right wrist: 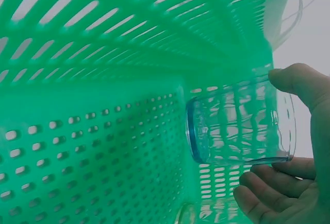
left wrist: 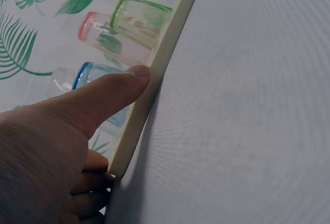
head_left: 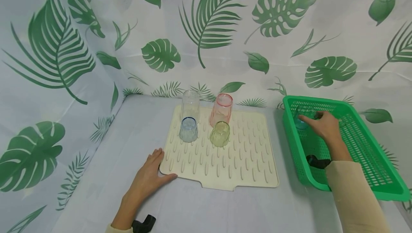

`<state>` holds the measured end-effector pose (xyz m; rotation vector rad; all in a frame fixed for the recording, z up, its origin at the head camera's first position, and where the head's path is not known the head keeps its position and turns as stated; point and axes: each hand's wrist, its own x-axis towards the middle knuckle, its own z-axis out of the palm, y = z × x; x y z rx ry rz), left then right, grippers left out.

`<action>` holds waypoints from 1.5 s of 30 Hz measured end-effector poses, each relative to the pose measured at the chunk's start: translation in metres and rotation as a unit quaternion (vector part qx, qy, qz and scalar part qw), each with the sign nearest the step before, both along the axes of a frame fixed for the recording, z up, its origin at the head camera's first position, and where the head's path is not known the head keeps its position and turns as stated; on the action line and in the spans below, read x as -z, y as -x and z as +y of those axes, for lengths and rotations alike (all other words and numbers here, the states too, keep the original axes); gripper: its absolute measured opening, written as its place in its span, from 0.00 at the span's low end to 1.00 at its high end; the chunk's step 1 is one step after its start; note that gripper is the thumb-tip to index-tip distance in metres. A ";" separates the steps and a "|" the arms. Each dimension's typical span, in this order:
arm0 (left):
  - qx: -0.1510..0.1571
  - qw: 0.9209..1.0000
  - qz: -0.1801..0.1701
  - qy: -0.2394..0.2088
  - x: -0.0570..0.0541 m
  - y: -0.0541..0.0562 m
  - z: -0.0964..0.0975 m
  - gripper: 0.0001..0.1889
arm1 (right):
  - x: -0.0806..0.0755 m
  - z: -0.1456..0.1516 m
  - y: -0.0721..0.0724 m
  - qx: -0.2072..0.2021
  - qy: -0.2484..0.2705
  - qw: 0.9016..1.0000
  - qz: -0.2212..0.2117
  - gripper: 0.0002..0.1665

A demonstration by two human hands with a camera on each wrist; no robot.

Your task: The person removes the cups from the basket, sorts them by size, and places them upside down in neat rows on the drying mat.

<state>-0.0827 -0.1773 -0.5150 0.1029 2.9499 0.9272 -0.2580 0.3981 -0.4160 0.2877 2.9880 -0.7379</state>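
Observation:
In the green basket, my right hand (head_left: 323, 127) holds a clear blue-tinted glass (right wrist: 240, 123) between thumb and fingers, near its rim. Part of another glass (right wrist: 219, 212) shows below it in the right wrist view. My left hand (head_left: 148, 174) rests at the near left corner of a cream drying mat (head_left: 248, 154), thumb along the front edge and fingers along the left side. Standing on the mat are a tall clear glass (head_left: 190, 106), a tall pink glass (head_left: 221, 110), a short blue glass (head_left: 188, 130) and a short yellow-green glass (head_left: 220, 134).
The green slotted basket (head_left: 297, 158) stands right of the mat, its walls rising around my right hand. Behind the table (head_left: 225, 211) hangs a white sheet with green leaf prints (head_left: 219, 14), which also covers the left side.

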 end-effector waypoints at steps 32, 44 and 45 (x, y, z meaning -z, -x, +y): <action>0.005 1.000 -0.005 0.000 -0.002 0.001 0.000 0.54 | -0.050 -0.040 -0.023 0.065 0.071 0.984 0.152 0.51; 0.002 1.000 -0.008 -0.008 -0.002 0.000 0.001 0.54 | -0.070 -0.066 -0.041 0.084 0.146 0.967 0.193 0.45; 0.002 1.000 -0.009 -0.009 -0.001 0.000 0.001 0.54 | -0.071 -0.069 -0.042 0.085 0.152 0.965 0.196 0.45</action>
